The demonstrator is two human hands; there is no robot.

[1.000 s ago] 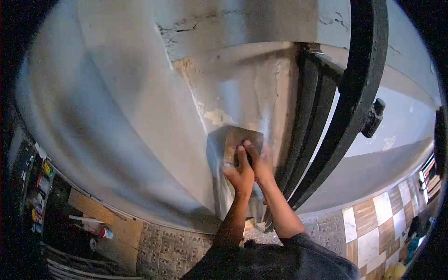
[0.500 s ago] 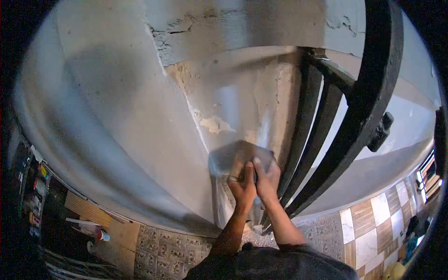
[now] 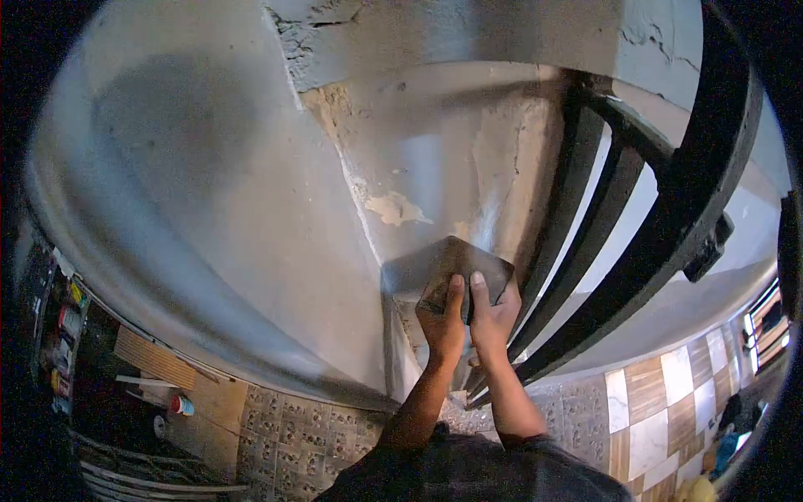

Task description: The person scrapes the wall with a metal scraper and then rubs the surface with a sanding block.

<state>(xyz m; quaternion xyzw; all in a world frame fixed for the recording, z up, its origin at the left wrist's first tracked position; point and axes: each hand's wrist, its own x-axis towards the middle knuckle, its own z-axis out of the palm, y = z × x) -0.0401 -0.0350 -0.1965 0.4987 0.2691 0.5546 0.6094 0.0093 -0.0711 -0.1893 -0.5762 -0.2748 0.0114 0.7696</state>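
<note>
A dark, flat rectangular block (image 3: 470,258) is held in front of the wall recess, one corner pointing up. My left hand (image 3: 441,330) grips its left edge, the thumb lying along the face. On the opposite edge is my right hand (image 3: 496,322), closed the same way with its thumb beside the left one. The fingers of both hands are hidden behind the block. Above it, the recess's worn plaster (image 3: 452,167) has a chipped pale patch (image 3: 397,209) and a cracked white edge (image 3: 351,188) down its left side.
Dark metal bars (image 3: 711,201) curve close by on the right of my arms. A smooth grey wall (image 3: 251,209) fills the left. Below are patterned floor tiles (image 3: 293,431), a brown board (image 3: 213,431) with a small white-and-red tub (image 3: 181,406), and checkered tiles (image 3: 661,410).
The block, blurred before, now shows sharply and sits a little higher and farther right. My thumbs have moved slightly apart on it. The view has shifted a little too.
</note>
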